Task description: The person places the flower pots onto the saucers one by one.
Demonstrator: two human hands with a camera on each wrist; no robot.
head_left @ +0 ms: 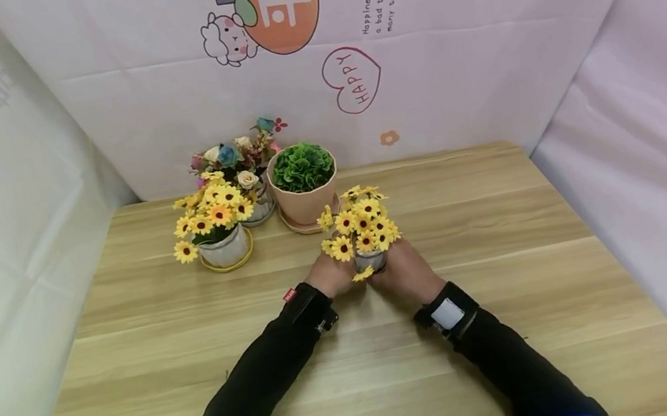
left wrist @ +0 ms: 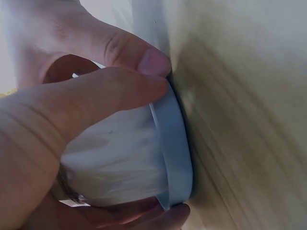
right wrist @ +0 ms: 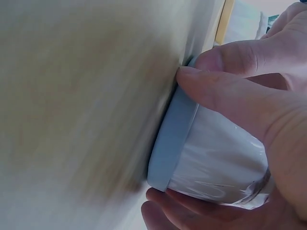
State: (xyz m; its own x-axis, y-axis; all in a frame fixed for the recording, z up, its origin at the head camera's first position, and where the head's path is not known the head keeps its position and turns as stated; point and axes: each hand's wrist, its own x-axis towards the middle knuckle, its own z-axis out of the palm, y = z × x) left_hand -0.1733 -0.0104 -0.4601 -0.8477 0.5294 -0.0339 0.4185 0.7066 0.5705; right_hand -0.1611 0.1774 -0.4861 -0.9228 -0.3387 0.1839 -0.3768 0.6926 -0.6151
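In front of me stands a small pot of yellow artificial daisies (head_left: 371, 260), gripped from both sides. My left hand (head_left: 332, 275) holds its left side and my right hand (head_left: 409, 274) its right. Seen in the left wrist view, a pale blue saucer (left wrist: 175, 148) sits under the whitish, plastic-looking pot wall (left wrist: 120, 153). Both thumbs (right wrist: 220, 88) meet at the near rim of the saucer, while other fingers (right wrist: 172, 206) curl round beneath its side. The saucer lies right at the tabletop; whether it touches the wood I cannot tell.
Behind, a pink pot with a green plant (head_left: 307, 205) stands close by. Left of it are a second yellow daisy pot (head_left: 226, 250) on a yellow saucer and a pot of mixed roses (head_left: 228, 155). White printed cloth (head_left: 450, 73) surrounds the wooden table (head_left: 506, 224).
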